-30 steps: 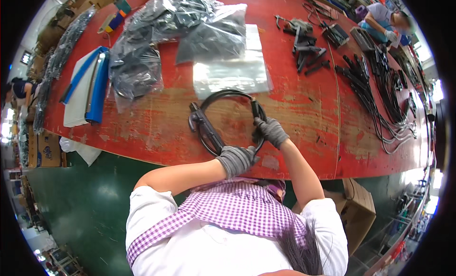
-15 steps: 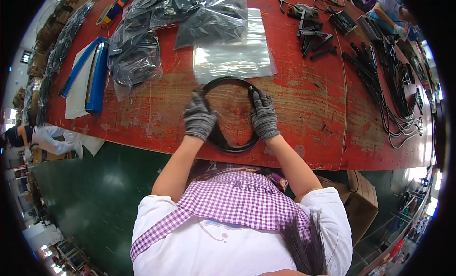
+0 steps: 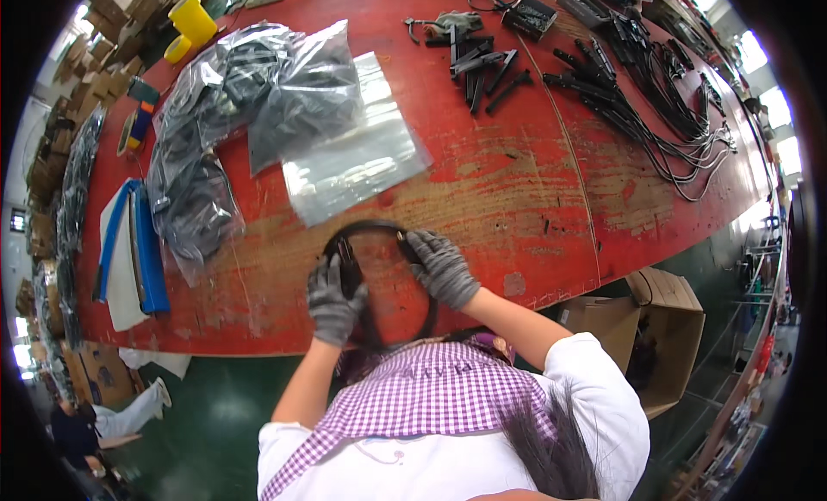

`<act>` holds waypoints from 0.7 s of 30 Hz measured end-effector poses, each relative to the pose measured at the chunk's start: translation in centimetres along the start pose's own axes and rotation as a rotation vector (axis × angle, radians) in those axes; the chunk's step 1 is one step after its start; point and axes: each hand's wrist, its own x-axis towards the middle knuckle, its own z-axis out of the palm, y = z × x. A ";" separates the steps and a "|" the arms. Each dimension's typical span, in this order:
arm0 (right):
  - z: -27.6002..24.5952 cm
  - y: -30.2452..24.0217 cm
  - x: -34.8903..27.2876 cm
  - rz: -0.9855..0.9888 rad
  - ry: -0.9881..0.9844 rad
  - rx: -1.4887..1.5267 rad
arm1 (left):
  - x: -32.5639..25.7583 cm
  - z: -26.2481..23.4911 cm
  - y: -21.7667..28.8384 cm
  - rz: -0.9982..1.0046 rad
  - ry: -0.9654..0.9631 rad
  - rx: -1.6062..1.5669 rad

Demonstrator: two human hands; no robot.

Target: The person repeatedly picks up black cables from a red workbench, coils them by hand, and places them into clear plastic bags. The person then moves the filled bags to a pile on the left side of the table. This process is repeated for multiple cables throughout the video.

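Note:
A black cable wound into a ring [image 3: 379, 225] lies on the worn red table near its front edge. My gloved left hand [image 3: 334, 301] is closed round the left side of the ring, where a black cable end [image 3: 346, 253] with a metallic tip sticks up past the fingers. On the upper right side of the ring, my gloved right hand [image 3: 444, 268] grips the coil, fingers together and pointing left. A second metallic tip shows beside those fingertips. Just beyond the ring lies a stack of clear flat plastic bags [image 3: 353, 174].
Filled clear bags of black cables [image 3: 198, 199] lie at left, beside a blue holder [image 3: 148, 251]. Farther back stands a yellow roll [image 3: 191, 18]. Black bar-shaped parts [image 3: 482, 70] and loose cables [image 3: 637, 96] cover the right. An open cardboard box [image 3: 672, 329] stands below the table edge.
The whole view has shifted and turned. The coil and both hands sit closer to the table's front edge. A cable end now shows at my left hand.

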 end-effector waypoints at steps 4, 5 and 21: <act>-3.3 9.6 8.0 0.075 0.333 0.045 | -1.3 0.2 -0.5 0.033 0.117 -0.064; -3.9 13.7 10.2 0.264 0.314 0.286 | -1.1 0.4 -0.3 0.038 0.130 -0.087; -6.8 7.1 4.7 0.431 0.448 0.536 | -0.7 -0.2 -0.1 -0.009 0.076 -0.160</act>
